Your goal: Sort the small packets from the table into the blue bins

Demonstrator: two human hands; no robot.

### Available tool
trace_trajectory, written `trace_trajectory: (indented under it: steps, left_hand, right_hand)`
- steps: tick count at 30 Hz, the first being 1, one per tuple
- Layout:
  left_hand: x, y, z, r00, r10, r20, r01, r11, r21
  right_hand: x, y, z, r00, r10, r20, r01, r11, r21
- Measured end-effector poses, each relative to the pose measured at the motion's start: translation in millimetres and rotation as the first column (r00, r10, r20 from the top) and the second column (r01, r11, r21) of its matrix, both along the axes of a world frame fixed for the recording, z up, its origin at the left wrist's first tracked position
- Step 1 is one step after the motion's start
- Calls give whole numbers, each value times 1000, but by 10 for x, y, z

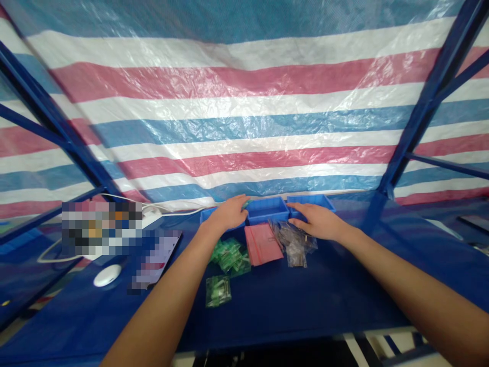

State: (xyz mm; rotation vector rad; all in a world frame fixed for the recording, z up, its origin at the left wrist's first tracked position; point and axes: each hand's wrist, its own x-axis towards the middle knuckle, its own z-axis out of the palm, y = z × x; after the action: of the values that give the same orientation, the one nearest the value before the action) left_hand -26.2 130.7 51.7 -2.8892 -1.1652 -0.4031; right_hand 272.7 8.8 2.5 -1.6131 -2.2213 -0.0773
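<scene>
My left hand (231, 213) reaches over the left blue bin (206, 217), fingers curled, with a bit of a small green plastic packet (245, 204) showing at the fingertips. My right hand (316, 220) lies at the near side of the right blue bin (324, 202), its fingers outstretched and thumb apart. Between the hands is the middle blue bin (267, 209). A pile of green packets (229, 256) lies below my left hand, with a single green packet (218, 291) nearer me. Pink bags (263, 244) sit in the centre, beside clear bags with dark contents (297, 250) under my right hand.
On the left of the blue table (290, 306) are a phone-like device (158, 260), partly blurred out, and a white oval object (107, 275). White cables (183, 214) run along the back left. Blue metal posts (412, 122) frame a striped plastic sheet (244, 117) behind.
</scene>
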Motion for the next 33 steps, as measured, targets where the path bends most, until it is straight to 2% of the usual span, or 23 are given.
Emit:
trace_trajectory:
  steps: [5,10,13,15,18,21,25,28,30,33]
  left_hand:
    - [27,97,-53,995,101,7,-101,994,37]
    - [-96,-13,-24,973,202,113,-221,958,184]
    - [-197,-121,-6,970,214,115,-234,951,203]
    - [-260,-195,6,973,220,71,-228,961,156]
    - [-339,-281,23,980,198,-16,-198,980,19]
    - [-393,-296,28,983,179,-28,-180,982,-48]
    - [-400,-173,14,976,194,-99,-208,967,-150]
    - [-354,-31,36,949,246,-195,-285,936,-205]
    - [-313,46,89,916,297,-270,-359,908,-217]
    - [-256,109,206,878,298,-375,-403,883,-241]
  right_hand:
    - [3,5,2,1000,6,-7,-6,1000,1]
    - [7,1,3,1000,17,-9,-17,1000,10]
    - [6,-3,6,1000,15,-17,-15,1000,9]
    - [8,0,4,1000,13,-23,-13,1000,6]
    - [14,12,-5,1000,19,-21,-18,1000,5]
    - [20,24,-18,1000,26,-16,-26,1000,14]
    - [22,27,-26,999,31,-14,-30,999,14]
    - [24,25,-25,999,29,-27,-29,999,14]
    - [28,27,-26,999,29,-33,-29,999,16]
    - [31,34,-33,999,37,-27,-37,999,11]
